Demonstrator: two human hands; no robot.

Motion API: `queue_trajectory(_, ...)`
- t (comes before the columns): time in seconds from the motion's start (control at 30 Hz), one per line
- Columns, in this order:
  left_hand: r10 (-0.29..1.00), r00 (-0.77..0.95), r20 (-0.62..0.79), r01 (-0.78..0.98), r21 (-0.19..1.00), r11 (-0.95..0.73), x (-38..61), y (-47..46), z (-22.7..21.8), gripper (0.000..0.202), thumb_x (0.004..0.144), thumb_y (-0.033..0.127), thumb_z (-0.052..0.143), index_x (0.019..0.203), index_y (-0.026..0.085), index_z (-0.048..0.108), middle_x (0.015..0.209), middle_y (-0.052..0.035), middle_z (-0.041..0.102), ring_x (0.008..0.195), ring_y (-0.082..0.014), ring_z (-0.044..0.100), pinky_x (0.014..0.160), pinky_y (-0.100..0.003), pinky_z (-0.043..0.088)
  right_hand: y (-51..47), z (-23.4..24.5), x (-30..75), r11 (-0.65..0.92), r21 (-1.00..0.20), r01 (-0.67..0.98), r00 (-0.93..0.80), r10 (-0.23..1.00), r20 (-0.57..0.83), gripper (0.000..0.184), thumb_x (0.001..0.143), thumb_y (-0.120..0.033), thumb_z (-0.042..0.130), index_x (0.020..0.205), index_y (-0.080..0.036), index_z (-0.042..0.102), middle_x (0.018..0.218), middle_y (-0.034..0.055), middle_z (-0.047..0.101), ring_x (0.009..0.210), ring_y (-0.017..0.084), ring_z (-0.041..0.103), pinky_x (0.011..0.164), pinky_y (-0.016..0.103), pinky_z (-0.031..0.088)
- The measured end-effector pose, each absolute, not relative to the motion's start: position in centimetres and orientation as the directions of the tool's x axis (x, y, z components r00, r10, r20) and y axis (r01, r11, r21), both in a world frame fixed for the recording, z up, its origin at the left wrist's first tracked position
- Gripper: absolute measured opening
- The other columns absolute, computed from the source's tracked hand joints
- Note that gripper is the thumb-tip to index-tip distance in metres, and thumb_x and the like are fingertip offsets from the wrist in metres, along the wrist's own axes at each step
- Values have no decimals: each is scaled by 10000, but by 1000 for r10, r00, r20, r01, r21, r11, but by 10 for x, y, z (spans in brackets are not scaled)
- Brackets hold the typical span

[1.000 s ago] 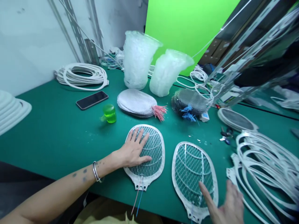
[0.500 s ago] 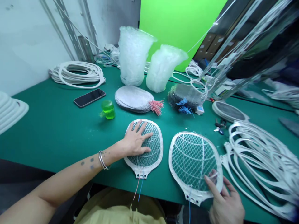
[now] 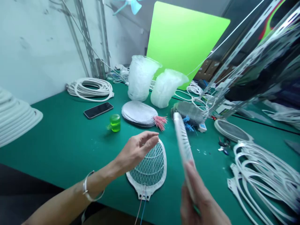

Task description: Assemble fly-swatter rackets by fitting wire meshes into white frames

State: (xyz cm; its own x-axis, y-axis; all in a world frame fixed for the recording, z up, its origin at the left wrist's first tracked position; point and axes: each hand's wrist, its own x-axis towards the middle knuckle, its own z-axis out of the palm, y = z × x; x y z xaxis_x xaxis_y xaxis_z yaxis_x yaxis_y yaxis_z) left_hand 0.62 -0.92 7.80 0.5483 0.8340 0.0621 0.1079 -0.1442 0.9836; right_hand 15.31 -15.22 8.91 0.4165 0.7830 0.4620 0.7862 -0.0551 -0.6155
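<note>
A white oval frame with wire mesh, like an electric fly swatter head (image 3: 150, 168), lies flat on the green table in front of me. One red and one blue wire trail from its tab toward me. Over its upper left part hovers my left hand (image 3: 138, 149), empty, with thumb and fingers apart. My right hand (image 3: 199, 197) grips a second such swatter head (image 3: 184, 140), tilted up so that it shows nearly edge-on and blurred. Beyond them are a stack of pale mesh sheets (image 3: 139, 113) with red wires and a stack of dark mesh sheets (image 3: 191, 112) with blue wires.
White oval frames are heaped at right (image 3: 264, 175) and stacked at far left (image 3: 16, 122). A phone (image 3: 98, 110), a green jar (image 3: 115, 122), keys (image 3: 224, 145) and two tall translucent plastic stacks (image 3: 142, 78) stand or lie farther back. A metal post rises at right.
My left hand has lifted off the lying swatter head. My right hand has raised the other swatter head from near the table and turned it edge-on. The view has tilted up.
</note>
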Motion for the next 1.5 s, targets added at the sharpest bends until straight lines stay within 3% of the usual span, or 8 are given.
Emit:
queue_trajectory(0.13, 894, 446, -52, -183, 972, 148, -5, -31, 96, 527, 819, 481, 682, 1213, 149, 573, 1198, -135, 663, 1031, -279, 667, 838, -344, 575, -134, 66, 125, 385, -286, 878, -112, 744, 658, 693, 836, 7, 474, 1445, -314, 391, 1281, -14, 611, 1175, 243, 576, 997, 370, 512)
queue_trajectory(0.23, 919, 337, -203, -227, 930, 288, -19, -30, 82, 445, 831, 383, 695, 1204, 173, 571, 1214, -121, 661, 902, -236, 712, 772, -319, 601, -131, 56, 122, 515, -255, 819, -259, 727, 637, 664, 871, -207, 546, 1488, -290, 315, 1320, 13, 584, 1231, 285, 529, 1062, 465, 441)
queue_trajectory(0.33, 895, 310, -321, -226, 890, 397, -39, -16, 60, 428, 847, 316, 688, 1229, 177, 554, 1218, -121, 659, 838, -212, 725, 733, -311, 616, -129, 50, 149, 213, -558, 802, 134, 846, 516, 696, 823, -472, 621, 1458, -357, 360, 1399, 14, 523, 1264, 353, 495, 1027, 571, 439)
queue_trajectory(0.4, 868, 322, -377, -184, 875, 449, -49, -6, 46, 406, 843, 292, 695, 1203, 159, 562, 1185, -128, 674, 839, -211, 724, 729, -307, 617, -121, 42, 174, -160, -807, 568, 489, 854, 176, 717, 807, -544, 612, 1444, -301, 389, 1451, 66, 471, 1247, 371, 514, 940, 540, 520)
queue_trajectory(0.5, 816, 409, -409, -129, 859, 495, -51, 1, 31, 388, 844, 293, 695, 1171, 132, 559, 1146, -143, 683, 833, -199, 720, 731, -295, 607, -101, 23, 199, -418, -901, 116, 469, 823, -321, 773, 746, -634, 633, 1339, -151, 514, 1338, 158, 573, 1087, 353, 632, 783, 425, 602)
queue_trajectory(0.57, 801, 430, -415, -104, 859, 501, -45, 3, 24, 380, 863, 317, 671, 1162, 128, 534, 1116, -144, 689, 813, -187, 717, 738, -297, 596, -92, 13, 203, -452, -892, -2, 399, 818, -415, 724, 700, -627, 686, 1222, -131, 607, 1225, 146, 650, 1000, 325, 666, 703, 359, 609)
queue_trajectory(0.9, 973, 118, -199, 618, 782, 84, -29, 14, 17, 323, 934, 383, 416, 858, 179, 654, 890, -64, 714, 803, -205, 663, 660, -261, 466, -93, 5, 205, -481, -875, -53, 481, 756, -445, 715, 579, -599, 785, 1116, -139, 674, 1038, 99, 729, 908, 303, 682, 583, 308, 591)
queue_trajectory(1.5, 971, -4, -239, 804, 577, 145, -20, 20, 14, 309, 889, 370, 492, 853, 207, 751, 918, -79, 752, 813, -244, 684, 633, -282, 403, -91, -16, 216, -565, -780, 270, 447, 791, -418, 650, 709, -707, 616, 1156, -237, 659, 1141, 70, 673, 887, 250, 664, 686, 321, 583)
